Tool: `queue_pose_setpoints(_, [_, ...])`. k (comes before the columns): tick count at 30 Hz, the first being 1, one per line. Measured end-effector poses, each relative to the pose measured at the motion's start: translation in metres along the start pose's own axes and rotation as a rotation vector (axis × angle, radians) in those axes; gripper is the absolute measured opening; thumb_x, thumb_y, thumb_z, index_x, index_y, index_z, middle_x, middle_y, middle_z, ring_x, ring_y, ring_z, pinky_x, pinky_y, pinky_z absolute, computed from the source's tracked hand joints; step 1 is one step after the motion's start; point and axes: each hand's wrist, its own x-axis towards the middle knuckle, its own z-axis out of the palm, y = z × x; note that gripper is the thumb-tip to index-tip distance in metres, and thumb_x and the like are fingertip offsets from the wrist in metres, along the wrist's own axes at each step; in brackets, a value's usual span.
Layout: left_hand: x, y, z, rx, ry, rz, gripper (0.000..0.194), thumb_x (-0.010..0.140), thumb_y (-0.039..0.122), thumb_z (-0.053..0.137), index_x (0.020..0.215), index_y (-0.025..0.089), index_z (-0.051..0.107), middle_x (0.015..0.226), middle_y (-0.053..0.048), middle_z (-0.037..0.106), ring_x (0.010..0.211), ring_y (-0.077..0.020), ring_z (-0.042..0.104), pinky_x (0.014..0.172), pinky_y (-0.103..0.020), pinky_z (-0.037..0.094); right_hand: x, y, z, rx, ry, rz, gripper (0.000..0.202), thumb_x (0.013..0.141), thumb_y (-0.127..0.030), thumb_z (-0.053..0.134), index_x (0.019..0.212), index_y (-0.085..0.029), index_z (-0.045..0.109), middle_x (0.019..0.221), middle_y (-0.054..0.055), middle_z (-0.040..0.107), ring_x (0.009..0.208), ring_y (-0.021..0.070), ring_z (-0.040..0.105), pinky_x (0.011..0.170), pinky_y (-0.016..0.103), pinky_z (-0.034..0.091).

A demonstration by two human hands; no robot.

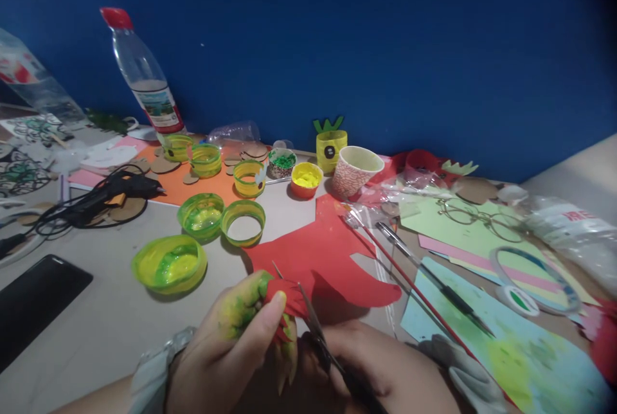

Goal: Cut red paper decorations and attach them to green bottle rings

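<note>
A small piece of red paper (288, 296) is pinched between the thumb and fingers of my left hand (245, 330), whose fingers are stained green and yellow. My right hand (359, 359) is closed around a pair of scissors (313, 317) with dark handles. The scissor blades are parted, and one lies against the edge of the red piece. Just beyond both hands, a large cut sheet of red paper (318, 253) lies on the table. Green-yellow painted rings (243, 222) and a painted bowl (169, 264) stand to the left of it.
A black phone (41, 305), a glue gun (108, 189) and a bottle (149, 80) are on the left. A patterned cup (357, 170) and a yellow paint cup (306, 179) stand at the back. Pen (434, 279), brush, glasses (482, 218), tape and coloured paper lie right.
</note>
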Motion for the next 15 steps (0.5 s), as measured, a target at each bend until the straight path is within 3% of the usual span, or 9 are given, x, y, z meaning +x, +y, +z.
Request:
queue_pose_setpoints(2, [0.001, -0.001, 0.0, -0.001, 0.077, 0.0, 0.021, 0.083, 0.037, 0.06, 0.099, 0.025, 0.065, 0.1, -0.003, 0.071, 0.103, -0.0232, 0.061, 0.089, -0.031, 0.048, -0.001, -0.001, 0.0, -0.011, -0.005, 0.019, 0.042, 0.079, -0.058, 0.062, 0.085, -0.016, 0.066, 0.076, 0.004, 0.062, 0.069, 0.0178, 0.056, 0.066, 0.025, 0.049])
queue_pose_setpoints(4, [0.002, -0.001, 0.0, -0.022, 0.067, 0.012, 0.018, 0.083, 0.036, 0.06, 0.095, 0.023, 0.065, 0.093, -0.003, 0.072, 0.097, -0.0224, 0.064, 0.084, -0.03, 0.05, -0.001, -0.003, -0.001, -0.004, 0.001, 0.048, 0.042, 0.079, -0.057, 0.062, 0.085, -0.016, 0.066, 0.077, 0.005, 0.062, 0.071, 0.0183, 0.057, 0.067, 0.025, 0.049])
queue_pose_setpoints(9, [0.005, 0.006, 0.001, -0.184, -0.188, 0.063, 0.033, 0.09, 0.043, 0.047, 0.068, 0.022, 0.06, 0.05, 0.001, 0.061, 0.053, -0.0163, 0.061, 0.051, -0.024, 0.05, -0.001, -0.004, -0.002, 0.064, -0.049, 0.036, 0.042, 0.08, -0.056, 0.062, 0.084, -0.015, 0.066, 0.07, 0.002, 0.062, 0.066, 0.0162, 0.057, 0.068, 0.023, 0.049])
queue_pose_setpoints(11, [0.006, 0.007, 0.001, -0.213, -0.26, 0.068, 0.038, 0.091, 0.045, 0.047, 0.064, 0.021, 0.057, 0.046, 0.002, 0.059, 0.042, -0.0138, 0.056, 0.044, -0.022, 0.047, -0.002, -0.005, -0.002, 0.087, -0.069, 0.025, 0.041, 0.079, -0.054, 0.064, 0.087, -0.015, 0.067, 0.071, 0.002, 0.064, 0.067, 0.0164, 0.058, 0.07, 0.023, 0.05])
queue_pose_setpoints(15, [0.008, 0.005, -0.002, -0.188, -0.339, 0.078, 0.037, 0.092, 0.041, 0.047, 0.062, 0.02, 0.054, 0.044, 0.002, 0.058, 0.04, -0.012, 0.054, 0.042, -0.02, 0.043, -0.004, -0.011, -0.002, 0.107, -0.041, 0.017, 0.041, 0.082, -0.052, 0.061, 0.099, -0.016, 0.067, 0.089, 0.005, 0.069, 0.083, 0.0213, 0.063, 0.078, 0.026, 0.051])
